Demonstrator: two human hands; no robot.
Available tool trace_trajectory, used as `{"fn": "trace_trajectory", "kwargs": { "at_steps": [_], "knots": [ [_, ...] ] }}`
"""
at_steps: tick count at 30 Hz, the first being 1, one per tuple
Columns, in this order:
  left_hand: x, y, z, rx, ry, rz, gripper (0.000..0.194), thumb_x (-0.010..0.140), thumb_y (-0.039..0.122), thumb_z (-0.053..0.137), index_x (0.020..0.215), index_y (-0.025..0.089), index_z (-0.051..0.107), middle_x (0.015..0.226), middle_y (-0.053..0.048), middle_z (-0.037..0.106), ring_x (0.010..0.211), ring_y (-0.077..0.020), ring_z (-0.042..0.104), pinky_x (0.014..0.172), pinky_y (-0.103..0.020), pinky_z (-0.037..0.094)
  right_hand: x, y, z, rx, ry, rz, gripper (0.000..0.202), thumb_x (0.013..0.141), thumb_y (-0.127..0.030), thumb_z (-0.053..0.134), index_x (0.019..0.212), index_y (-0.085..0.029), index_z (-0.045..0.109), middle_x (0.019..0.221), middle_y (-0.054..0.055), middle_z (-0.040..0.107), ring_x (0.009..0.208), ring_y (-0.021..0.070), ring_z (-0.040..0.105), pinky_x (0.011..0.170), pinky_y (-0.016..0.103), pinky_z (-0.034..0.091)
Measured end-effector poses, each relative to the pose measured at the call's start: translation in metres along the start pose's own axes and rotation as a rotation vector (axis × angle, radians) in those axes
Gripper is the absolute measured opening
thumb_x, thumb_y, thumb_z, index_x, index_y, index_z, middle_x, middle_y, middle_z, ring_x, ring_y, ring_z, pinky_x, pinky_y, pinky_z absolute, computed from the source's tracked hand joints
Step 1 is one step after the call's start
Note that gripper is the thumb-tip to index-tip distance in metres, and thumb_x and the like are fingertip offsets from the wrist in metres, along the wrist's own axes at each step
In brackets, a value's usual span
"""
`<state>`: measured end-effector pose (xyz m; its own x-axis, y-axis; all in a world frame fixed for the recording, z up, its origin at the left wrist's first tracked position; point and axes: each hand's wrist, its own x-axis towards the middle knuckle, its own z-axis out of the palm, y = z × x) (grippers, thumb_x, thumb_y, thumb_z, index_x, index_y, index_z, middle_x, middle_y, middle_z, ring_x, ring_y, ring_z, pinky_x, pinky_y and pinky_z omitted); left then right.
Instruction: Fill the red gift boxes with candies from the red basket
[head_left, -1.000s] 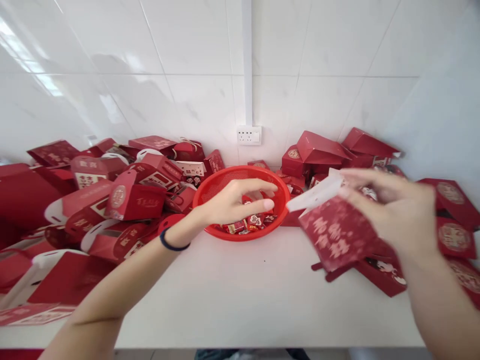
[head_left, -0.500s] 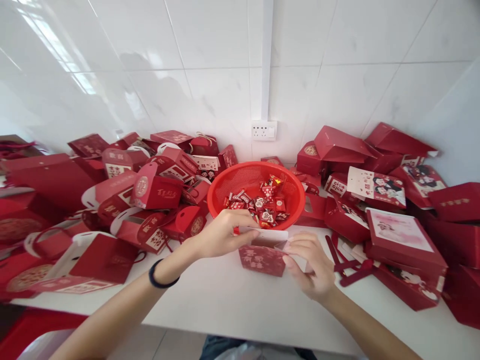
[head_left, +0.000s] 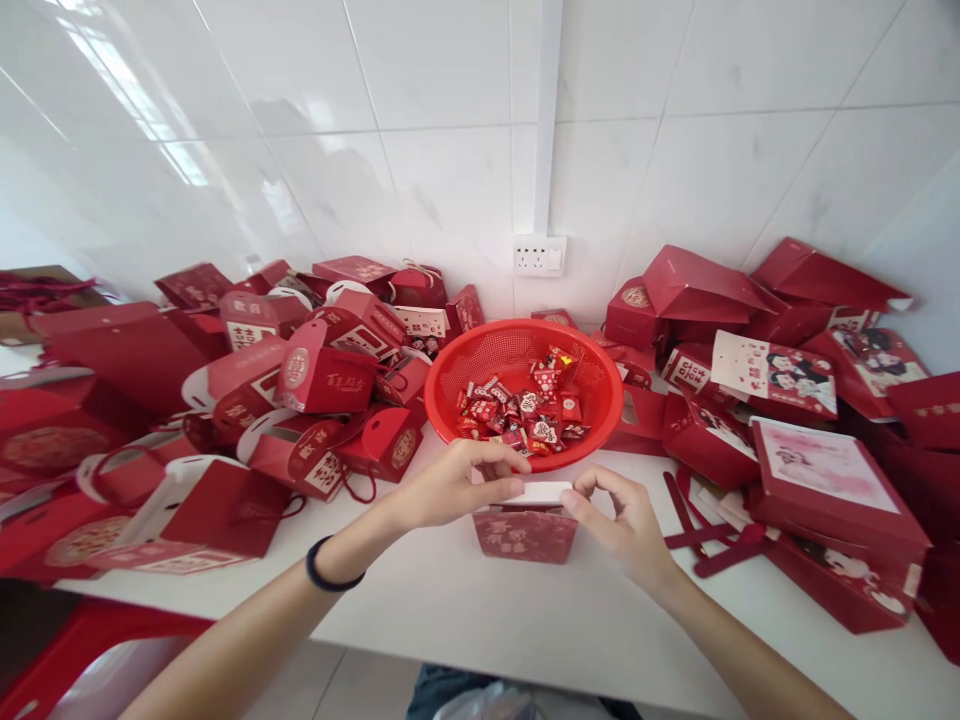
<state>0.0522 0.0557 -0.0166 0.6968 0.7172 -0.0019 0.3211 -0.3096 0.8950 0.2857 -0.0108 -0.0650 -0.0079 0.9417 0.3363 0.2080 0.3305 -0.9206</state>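
A small red gift box (head_left: 525,537) with a pale floral print stands on the white table in front of me. Its white-lined flap (head_left: 546,493) runs between my hands along the top. My left hand (head_left: 461,487) pinches the flap's left end between thumb and fingers. At the right end, my right hand (head_left: 619,515) grips the flap the same way. Just behind the box sits a red plastic basket (head_left: 448,385) with wrapped candies (head_left: 529,405) in it. The inside of the gift box is hidden.
Red gift boxes (head_left: 322,375) are piled on the left, and more boxes (head_left: 712,435) on the right. Dark red ribbon strips (head_left: 731,550) lie near my right hand. The tiled wall with a power socket (head_left: 538,256) rises behind the white table (head_left: 420,610).
The flap, upright and partly open before, now lies folded lower over the box top. My right hand has moved from the box's right side to the flap's right end.
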Motion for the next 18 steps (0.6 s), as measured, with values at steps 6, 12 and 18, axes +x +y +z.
{"fn": "trace_trajectory", "kwargs": {
  "at_steps": [6, 12, 18],
  "knots": [
    [0.0, -0.002, 0.003, -0.102, -0.084, -0.019, 0.032, 0.093, 0.046, 0.069, 0.095, 0.014, 0.075, 0.082, -0.004, 0.071, 0.07, -0.0126, 0.056, 0.065, -0.023, 0.043, 0.003, 0.002, 0.0, -0.025, -0.082, 0.038, 0.031, 0.088, -0.04, 0.067, 0.065, -0.021, 0.058, 0.061, -0.002, 0.06, 0.06, 0.0155, 0.056, 0.062, 0.027, 0.049],
    [-0.003, 0.0, -0.001, -0.041, -0.063, 0.059, 0.028, 0.097, 0.042, 0.066, 0.097, 0.015, 0.076, 0.088, -0.007, 0.073, 0.075, -0.0142, 0.06, 0.069, -0.024, 0.046, 0.012, -0.02, -0.016, -0.019, -0.036, -0.074, 0.026, 0.092, -0.038, 0.067, 0.072, -0.022, 0.064, 0.066, 0.0, 0.066, 0.063, 0.0166, 0.061, 0.061, 0.028, 0.05],
    [0.0, 0.012, -0.003, -0.055, 0.022, 0.222, 0.025, 0.097, 0.039, 0.068, 0.096, 0.016, 0.076, 0.093, -0.01, 0.075, 0.089, -0.0196, 0.066, 0.085, -0.033, 0.053, -0.008, -0.106, -0.046, -0.045, -0.06, -0.427, 0.039, 0.099, -0.052, 0.056, 0.065, -0.036, 0.066, 0.047, -0.004, 0.053, 0.045, 0.0176, 0.053, 0.049, 0.034, 0.047]
  ]
}}
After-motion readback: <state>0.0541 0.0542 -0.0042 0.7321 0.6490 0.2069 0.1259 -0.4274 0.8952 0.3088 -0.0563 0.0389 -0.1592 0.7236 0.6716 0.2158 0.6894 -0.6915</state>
